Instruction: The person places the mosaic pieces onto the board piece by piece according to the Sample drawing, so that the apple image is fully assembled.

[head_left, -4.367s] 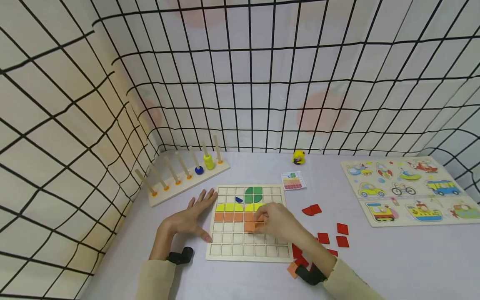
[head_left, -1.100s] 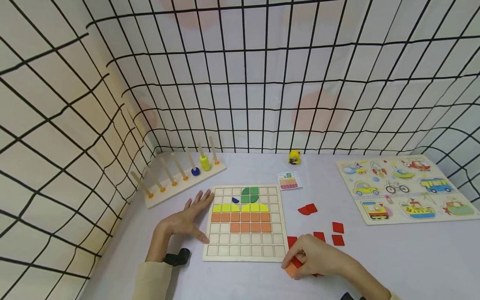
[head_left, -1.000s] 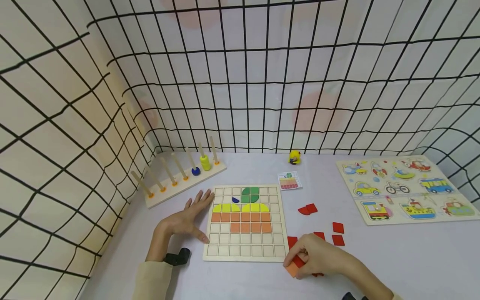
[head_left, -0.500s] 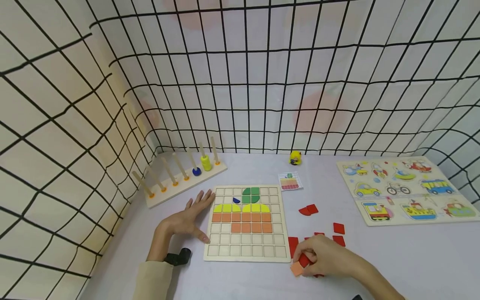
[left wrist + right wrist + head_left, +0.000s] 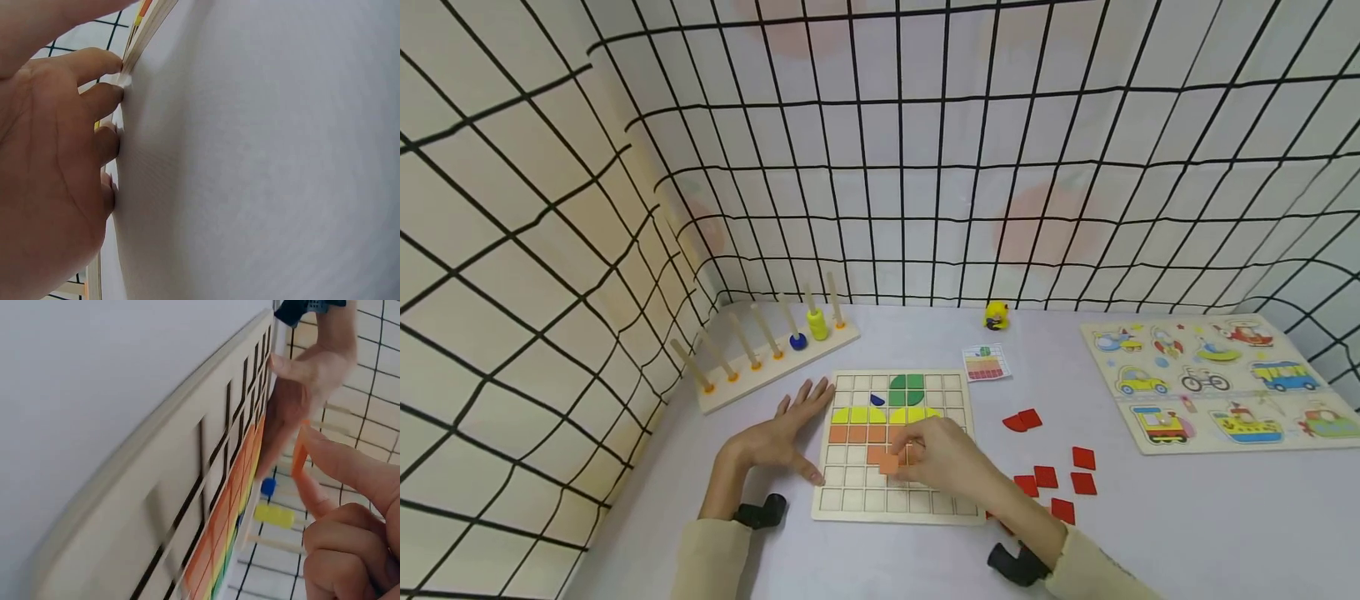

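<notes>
My right hand (image 5: 947, 454) pinches an orange square tile (image 5: 300, 453) between thumb and finger, above the wooden grid board (image 5: 850, 502). In the head view the tile overlaps the lower row of orange tiles (image 5: 876, 454); the right wrist view shows it raised off the board. Yellow rounded tiles (image 5: 850, 415), a green leaf shape (image 5: 907, 390) and a small blue piece (image 5: 877, 400) lie further up the board. My left hand (image 5: 775, 440) rests at the board's left edge, fingers spread, thumb and fingertips at its side. My right hand hides some of the tiles.
Loose red tiles (image 5: 1083, 483) lie right of the board, some behind my right forearm. Behind them are a small picture card (image 5: 987, 362), a yellow toy duck (image 5: 996, 316) and a vehicle puzzle board (image 5: 1221, 383). A peg stand (image 5: 775, 367) stands back left, before the mesh wall (image 5: 902, 167).
My right hand has carried the orange tile from the loose pile leftward and up over the board. The lower orange row is longer than 4.4 seconds ago. My left hand keeps its place.
</notes>
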{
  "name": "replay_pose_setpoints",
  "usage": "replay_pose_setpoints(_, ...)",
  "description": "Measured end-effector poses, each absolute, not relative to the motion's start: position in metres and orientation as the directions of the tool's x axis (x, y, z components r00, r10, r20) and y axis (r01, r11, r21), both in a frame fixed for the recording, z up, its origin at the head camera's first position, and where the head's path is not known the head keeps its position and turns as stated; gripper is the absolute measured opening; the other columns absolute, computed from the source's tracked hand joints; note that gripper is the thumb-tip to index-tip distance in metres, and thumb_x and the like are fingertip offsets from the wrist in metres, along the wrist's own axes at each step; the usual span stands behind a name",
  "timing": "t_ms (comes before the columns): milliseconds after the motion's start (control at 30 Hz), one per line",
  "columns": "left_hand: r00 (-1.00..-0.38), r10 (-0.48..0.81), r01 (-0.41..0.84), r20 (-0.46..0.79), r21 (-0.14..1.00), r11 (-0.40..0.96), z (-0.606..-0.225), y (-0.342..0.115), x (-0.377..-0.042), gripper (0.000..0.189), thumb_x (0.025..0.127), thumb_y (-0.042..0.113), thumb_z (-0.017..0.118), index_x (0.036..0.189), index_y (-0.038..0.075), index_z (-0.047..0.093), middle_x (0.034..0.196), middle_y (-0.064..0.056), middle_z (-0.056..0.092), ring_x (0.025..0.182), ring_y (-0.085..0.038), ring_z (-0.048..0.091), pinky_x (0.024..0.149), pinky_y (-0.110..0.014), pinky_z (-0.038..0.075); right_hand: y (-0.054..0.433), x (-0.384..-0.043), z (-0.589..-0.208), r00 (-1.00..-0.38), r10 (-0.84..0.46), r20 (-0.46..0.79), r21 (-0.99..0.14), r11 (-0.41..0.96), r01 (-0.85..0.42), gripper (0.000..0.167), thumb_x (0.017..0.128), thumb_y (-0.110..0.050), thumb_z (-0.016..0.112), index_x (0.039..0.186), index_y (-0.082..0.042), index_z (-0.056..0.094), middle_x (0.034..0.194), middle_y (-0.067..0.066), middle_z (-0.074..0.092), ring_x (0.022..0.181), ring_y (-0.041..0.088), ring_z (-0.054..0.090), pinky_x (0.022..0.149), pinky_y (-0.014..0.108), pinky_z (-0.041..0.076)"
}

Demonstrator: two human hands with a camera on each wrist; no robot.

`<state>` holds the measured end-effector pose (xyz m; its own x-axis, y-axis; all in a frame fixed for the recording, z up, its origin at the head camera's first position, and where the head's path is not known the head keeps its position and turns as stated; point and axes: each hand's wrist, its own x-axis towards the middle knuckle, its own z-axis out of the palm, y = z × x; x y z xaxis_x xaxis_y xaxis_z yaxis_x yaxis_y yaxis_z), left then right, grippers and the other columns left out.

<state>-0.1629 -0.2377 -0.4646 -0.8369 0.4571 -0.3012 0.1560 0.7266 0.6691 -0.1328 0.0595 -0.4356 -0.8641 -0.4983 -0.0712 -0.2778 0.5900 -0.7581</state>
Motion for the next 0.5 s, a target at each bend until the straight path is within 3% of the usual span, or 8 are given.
replay_pose_setpoints(67,-0.837,0.457,0.155,-0.301,0.67,0.726,-0.464,-0.237,-0.163,0.138,0.062,0.027,0.1,0.168,0.015,0.011,0.176,-0.009,-0.004,0.162,-0.036,-0.016,0.13,-0.061,-0.011,0.044,-0.137,-0.438,-0.868,-0.494,-0.046,-0.744,0.597,-0.3,0.019,0.076,-0.016,0.092,0.088,-0.012,0.078,0.078,-0.004,0.065,0.069,0.012,0.045,0.055,0.019,0.029)
replay_pose_setpoints(500,-0.834,0.461,0.16,-0.303,0.668,0.727,-0.465,-0.237,-0.162,0.138,0.063,0.027,0.099,0.168,0.014,0.01,0.176,-0.01,-0.005,0.162,-0.036,-0.016,0.13,-0.061,-0.011,0.011,-0.147,-0.457,-0.882,-0.464,-0.08,-0.728,0.632,-0.266,0.019,0.074,-0.014,0.093,0.087,-0.014,0.079,0.092,-0.001,0.072,0.079,0.013,0.054,0.064,0.025,0.043)
